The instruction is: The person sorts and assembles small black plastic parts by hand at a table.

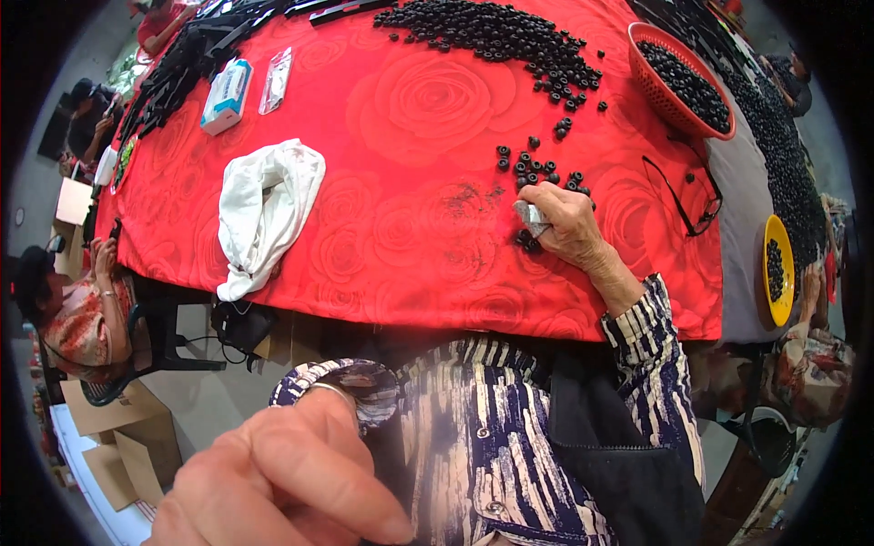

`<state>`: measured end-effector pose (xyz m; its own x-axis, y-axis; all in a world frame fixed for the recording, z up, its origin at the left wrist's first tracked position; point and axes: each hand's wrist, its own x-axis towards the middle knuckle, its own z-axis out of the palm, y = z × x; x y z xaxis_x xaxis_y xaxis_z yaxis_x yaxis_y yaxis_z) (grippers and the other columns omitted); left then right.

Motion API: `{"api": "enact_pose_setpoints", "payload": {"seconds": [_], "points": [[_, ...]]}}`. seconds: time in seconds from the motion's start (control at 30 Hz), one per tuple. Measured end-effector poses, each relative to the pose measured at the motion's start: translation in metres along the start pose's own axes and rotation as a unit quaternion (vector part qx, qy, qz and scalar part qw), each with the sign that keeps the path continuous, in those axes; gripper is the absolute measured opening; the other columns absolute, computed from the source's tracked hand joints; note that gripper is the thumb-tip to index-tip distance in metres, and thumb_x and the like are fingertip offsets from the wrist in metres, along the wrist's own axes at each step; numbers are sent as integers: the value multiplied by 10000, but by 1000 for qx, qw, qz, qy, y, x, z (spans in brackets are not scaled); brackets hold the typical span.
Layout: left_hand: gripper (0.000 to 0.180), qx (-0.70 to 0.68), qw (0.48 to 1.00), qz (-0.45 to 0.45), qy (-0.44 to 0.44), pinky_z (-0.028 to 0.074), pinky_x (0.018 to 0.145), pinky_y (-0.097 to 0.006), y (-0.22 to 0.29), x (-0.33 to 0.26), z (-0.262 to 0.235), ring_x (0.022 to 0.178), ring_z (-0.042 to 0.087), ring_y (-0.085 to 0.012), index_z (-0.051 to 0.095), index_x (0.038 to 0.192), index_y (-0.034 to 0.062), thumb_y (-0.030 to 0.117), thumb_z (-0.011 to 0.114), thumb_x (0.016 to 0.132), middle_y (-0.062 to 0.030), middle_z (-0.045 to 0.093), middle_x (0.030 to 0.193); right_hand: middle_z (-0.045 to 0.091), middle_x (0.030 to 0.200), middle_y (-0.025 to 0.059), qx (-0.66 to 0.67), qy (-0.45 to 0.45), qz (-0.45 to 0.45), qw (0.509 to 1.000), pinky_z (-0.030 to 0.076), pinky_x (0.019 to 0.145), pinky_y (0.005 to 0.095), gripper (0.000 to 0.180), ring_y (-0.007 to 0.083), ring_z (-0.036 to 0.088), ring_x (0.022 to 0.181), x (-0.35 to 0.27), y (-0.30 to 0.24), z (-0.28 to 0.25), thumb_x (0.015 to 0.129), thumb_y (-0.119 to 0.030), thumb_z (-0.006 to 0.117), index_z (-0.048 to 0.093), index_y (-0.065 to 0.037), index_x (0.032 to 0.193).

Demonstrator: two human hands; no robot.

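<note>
My right hand [566, 226] rests on the red rose-patterned tablecloth [401, 182], its fingers closed on a small grey piece [532, 217]. A few small black rings [528, 241] lie under its fingertips, and several loose black rings [537, 166] are scattered just beyond it. My left hand [291, 478] is raised close to the camera at the lower left. It is blurred, with its fingers curled together and a ring on one finger, and nothing shows in it.
A large pile of black rings [496, 35] lies at the far side, with a red basket [648, 80] of them at the right. Near my hand lie eyeglasses [685, 198]; a white cloth [264, 214], a white-blue box [226, 94] and a yellow bowl [779, 305] are around. Other people sit left and right.
</note>
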<state>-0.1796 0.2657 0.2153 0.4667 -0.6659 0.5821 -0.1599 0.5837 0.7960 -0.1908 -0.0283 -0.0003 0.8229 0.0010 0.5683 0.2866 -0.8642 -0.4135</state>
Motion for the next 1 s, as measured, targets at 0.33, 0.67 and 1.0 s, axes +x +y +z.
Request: {"api": "enact_pose_setpoints", "payload": {"seconds": [0.33, 0.67, 1.0], "points": [[457, -20, 997, 43, -62, 310, 958, -507, -10, -6, -28, 949, 473, -177, 492, 1221, 224, 432, 532, 816, -40, 540, 1060, 530, 679, 87, 1, 15, -10, 1000, 438, 486, 360, 203, 270, 573, 585, -2, -2, -3, 716, -59, 672, 567, -53, 890], [805, 616, 777, -130, -12, 235, 1044, -475, -148, -66, -102, 1264, 317, -379, 261, 1351, -61, 421, 610, 810, -254, 358, 1344, 528, 674, 88, 6, 10, -1, 1000, 439, 492, 357, 208, 268, 577, 588, 0, -5, -3, 706, -27, 644, 576, -58, 900], [939, 689, 682, -216, -114, 81, 1095, -486, -230, -52, -72, 1376, 94, -351, 187, 1387, -65, 661, 387, 825, -251, 146, 1457, 570, 723, 94, -5, 8, 20, 1000, 464, 520, 360, 203, 281, 596, 629, -3, -3, -4, 721, -55, 646, 579, -60, 912]]}}
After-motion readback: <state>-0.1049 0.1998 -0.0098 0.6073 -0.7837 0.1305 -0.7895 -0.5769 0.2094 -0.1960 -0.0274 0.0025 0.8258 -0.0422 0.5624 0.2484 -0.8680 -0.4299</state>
